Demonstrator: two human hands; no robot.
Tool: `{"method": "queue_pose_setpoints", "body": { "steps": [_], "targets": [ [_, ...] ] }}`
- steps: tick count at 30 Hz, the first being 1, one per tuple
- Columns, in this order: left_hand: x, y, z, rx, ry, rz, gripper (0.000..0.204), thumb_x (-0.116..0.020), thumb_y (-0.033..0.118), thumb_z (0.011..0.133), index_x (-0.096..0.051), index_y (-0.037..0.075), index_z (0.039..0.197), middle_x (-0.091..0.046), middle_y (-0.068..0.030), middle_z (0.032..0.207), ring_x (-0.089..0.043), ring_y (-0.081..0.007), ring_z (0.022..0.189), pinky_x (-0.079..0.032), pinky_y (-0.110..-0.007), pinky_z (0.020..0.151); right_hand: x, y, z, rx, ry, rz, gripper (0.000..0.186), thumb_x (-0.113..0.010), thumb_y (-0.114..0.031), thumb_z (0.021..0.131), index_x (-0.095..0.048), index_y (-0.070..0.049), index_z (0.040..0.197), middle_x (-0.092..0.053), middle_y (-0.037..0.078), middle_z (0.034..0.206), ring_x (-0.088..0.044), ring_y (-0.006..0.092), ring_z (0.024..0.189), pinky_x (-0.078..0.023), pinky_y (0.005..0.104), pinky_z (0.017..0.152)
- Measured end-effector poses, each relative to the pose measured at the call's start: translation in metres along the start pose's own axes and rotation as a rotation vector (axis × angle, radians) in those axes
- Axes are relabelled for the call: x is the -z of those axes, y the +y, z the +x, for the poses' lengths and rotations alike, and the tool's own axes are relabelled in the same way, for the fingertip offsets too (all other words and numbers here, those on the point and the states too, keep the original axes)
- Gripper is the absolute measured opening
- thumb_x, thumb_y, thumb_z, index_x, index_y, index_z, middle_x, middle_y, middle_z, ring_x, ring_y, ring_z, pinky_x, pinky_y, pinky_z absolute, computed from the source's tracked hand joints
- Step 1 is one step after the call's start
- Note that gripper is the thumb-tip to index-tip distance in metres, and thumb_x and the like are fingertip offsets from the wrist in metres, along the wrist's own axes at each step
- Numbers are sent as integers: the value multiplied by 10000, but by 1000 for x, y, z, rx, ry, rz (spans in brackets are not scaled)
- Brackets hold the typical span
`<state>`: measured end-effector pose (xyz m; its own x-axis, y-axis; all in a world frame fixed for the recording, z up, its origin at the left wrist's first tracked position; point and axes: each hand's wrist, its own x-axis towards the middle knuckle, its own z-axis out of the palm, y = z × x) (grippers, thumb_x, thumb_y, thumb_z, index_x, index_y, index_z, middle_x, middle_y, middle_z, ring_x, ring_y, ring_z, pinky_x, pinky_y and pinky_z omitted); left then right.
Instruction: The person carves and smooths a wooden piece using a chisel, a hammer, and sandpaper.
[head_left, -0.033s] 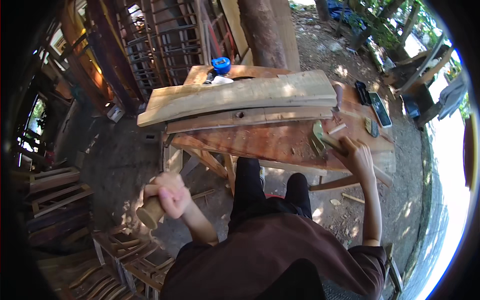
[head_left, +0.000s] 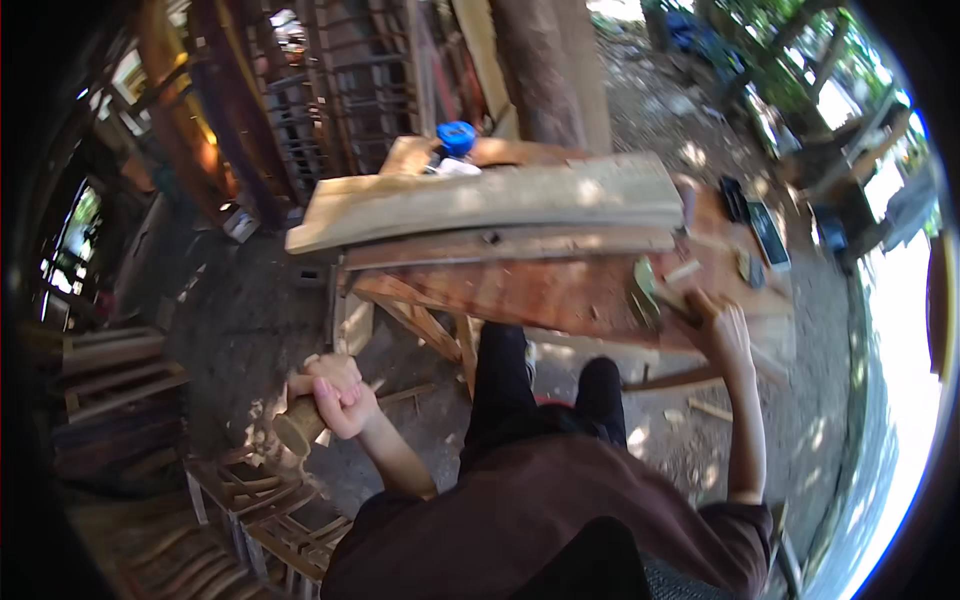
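My left hand (head_left: 343, 392) is closed round a thick, round wooden piece with a flared flat end (head_left: 297, 430), held off the bench at the lower left. My right hand (head_left: 727, 338) grips the wooden handle of an adze, whose greenish curved head (head_left: 646, 291) is over or on the reddish bench top; contact I cannot tell. Beyond it lies a long pale board (head_left: 500, 203), with a narrower brown wooden piece (head_left: 520, 243) along its near side. A small pale wood strip (head_left: 684, 271) is beside the adze head.
On the wooden bench (head_left: 560, 295) are a blue round object (head_left: 456, 139), a phone (head_left: 768, 236), a dark case (head_left: 734, 199) and a small block (head_left: 750, 268). Wooden frames (head_left: 125, 390) are stacked at left. A tree trunk (head_left: 545, 80) rises behind the bench.
The view has shifted slightly, so the bench and boards appear a little further right and lower. Both hands keep their grips, and the adze head sits slightly lower in the picture.
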<state>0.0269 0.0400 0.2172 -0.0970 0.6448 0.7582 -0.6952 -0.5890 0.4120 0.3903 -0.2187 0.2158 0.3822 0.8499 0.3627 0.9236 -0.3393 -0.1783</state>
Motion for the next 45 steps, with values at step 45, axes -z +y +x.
{"method": "queue_pose_setpoints", "body": {
  "steps": [45],
  "targets": [
    [5,-18,-55,540,471,293,310,-529,182,929,-373,161,662,-281,67,525,-251,-52,444,-229,-231,457,-70,-34,142,561,-165,249,329,-679,-108,768,-633,-14,1080,-572,151,1109,-601,326,962,-478,423,847]
  ]
}}
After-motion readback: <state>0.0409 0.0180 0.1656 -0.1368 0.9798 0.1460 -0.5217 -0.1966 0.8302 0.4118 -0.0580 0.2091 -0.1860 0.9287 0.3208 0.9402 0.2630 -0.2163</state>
